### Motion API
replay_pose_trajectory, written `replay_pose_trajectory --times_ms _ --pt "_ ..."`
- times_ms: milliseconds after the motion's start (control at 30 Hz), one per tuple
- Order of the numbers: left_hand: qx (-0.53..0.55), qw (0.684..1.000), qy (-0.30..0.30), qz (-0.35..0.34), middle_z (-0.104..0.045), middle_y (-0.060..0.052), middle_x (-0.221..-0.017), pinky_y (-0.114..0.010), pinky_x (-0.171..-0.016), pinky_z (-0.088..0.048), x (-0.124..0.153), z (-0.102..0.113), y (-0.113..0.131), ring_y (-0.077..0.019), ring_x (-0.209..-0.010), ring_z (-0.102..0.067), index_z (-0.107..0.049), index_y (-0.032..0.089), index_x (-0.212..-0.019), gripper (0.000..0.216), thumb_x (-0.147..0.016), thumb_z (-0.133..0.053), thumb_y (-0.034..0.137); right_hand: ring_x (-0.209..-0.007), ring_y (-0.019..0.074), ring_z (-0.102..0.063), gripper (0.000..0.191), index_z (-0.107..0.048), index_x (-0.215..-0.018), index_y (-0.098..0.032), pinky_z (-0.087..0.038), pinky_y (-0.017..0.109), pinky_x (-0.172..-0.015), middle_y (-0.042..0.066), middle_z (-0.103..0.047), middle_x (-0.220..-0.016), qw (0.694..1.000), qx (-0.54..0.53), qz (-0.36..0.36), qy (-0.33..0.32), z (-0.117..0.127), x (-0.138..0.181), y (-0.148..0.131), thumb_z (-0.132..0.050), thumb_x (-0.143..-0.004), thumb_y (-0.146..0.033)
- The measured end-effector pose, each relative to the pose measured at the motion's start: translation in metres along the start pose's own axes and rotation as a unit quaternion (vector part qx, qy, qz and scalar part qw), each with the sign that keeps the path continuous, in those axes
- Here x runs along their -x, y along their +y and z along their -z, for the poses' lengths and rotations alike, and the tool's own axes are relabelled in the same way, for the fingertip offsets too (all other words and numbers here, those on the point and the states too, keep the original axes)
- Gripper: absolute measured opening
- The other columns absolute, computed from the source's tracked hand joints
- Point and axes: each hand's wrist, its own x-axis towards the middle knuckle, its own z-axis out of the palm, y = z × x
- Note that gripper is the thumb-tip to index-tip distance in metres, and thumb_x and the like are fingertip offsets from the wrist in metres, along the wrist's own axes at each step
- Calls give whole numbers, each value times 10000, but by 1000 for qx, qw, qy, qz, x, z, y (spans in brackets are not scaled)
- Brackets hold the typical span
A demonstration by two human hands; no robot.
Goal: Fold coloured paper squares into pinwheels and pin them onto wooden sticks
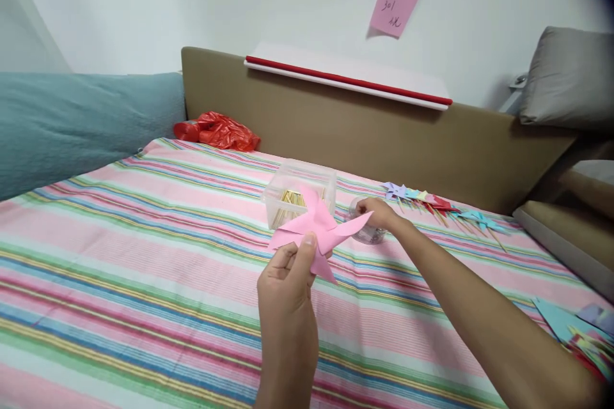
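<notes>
Left hand (286, 281) is pinching a pink paper pinwheel (319, 230) at its middle, thumb on top, holding it up over the striped bedsheet (144, 255). Right hand (378, 212) is reaching fwd w/ fingers curled down at a small clear round container (368, 233) sitting on the sheet just beside the pinwheel's tip; can't tell if it's actually gripping anything. A clear plastic box (298, 195) w/ thin sticks is sitting right behind the pinwheel. Row of finished pinwheels (441, 208) is lying further back-right, near the headboard (384, 134).
</notes>
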Motion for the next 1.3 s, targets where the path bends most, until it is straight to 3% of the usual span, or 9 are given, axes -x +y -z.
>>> replay_pose_trajectory --times_ms 100,233,333,467,600,733,900,1133,1300 --pt "-18 1000 -20 1 -539 37 -681 -168 -615 -468 -1 -2 -3 -85 -664 -519 -688 150 -666 289 -663 -931 306 -975 197 -681 219 -688 -1091 -180 -577 394 -869 63 -704 -1144 1000 13 7 24 23 33 11 -630 -989 -366" --pt "-31 999 -37 -5 -555 39 -697 -172 -623 -445 -2 -6 -6 -89 -688 -516 -711 151 -704 288 -652 -938 321 -834 176 -667 113 -693 -886 -190 -527 337 -790 24 -733 -932 999 19 20 25 40 128 39 -632 -940 -269" --pt "-57 996 -63 -15 -598 28 -735 -170 -625 -432 0 -10 -12 -92 -717 -516 -738 150 -743 297 -668 -929 364 -670 177 -649 179 -688 -696 -235 -462 285 -649 -3 -733 -727 999 24 10 -28 32 199 57 -605 -817 -133" --pt "-59 995 -77 -7 -627 24 -757 -181 -662 -448 10 -19 -27 -106 -765 -544 -755 159 -769 312 -674 -923 404 -671 213 -672 180 -695 -741 -232 -456 296 -615 24 -739 -724 998 37 -45 0 13 248 76 -551 -829 -170" --pt "-92 990 -109 -2 -691 -3 -792 -192 -696 -466 20 -25 -42 -130 -819 -590 -783 159 -797 293 -697 -911 404 -1001 260 -724 352 -657 -1241 -198 -565 374 -829 106 -767 -1116 994 26 -75 74 -9 274 83 -455 -964 -278" --pt "-91 991 -96 -11 -679 7 -779 -186 -696 -469 21 -27 -52 -118 -796 -579 -780 163 -773 279 -673 -929 377 -1445 256 -492 520 -443 -1549 -234 -457 447 -1146 126 -516 -1565 993 19 -59 96 -36 298 75 -386 -1043 -340" --pt "-96 990 -99 -10 -638 15 -740 -185 -671 -460 21 -34 -66 -109 -757 -550 -767 155 -748 284 -658 -937 364 -1504 335 -372 505 -493 -1528 -164 -342 588 -1207 191 -417 -1604 993 24 -59 102 -62 300 67 -377 -1051 -281" --pt "-135 984 -118 3 -621 21 -719 -177 -644 -425 29 -46 -89 -97 -723 -514 -765 140 -733 289 -653 -936 358 -1410 316 -529 453 -607 -1399 -73 -416 516 -1186 212 -565 -1490 987 -19 -67 142 -61 290 60 -393 -1014 -178" --pt "-154 981 -115 4 -646 9 -741 -186 -648 -433 31 -52 -93 -105 -729 -533 -770 137 -732 318 -601 -959 357 -1024 317 -757 332 -756 -1041 -186 -583 434 -852 144 -796 -1104 971 -86 -120 188 -46 282 56 -428 -993 -168"
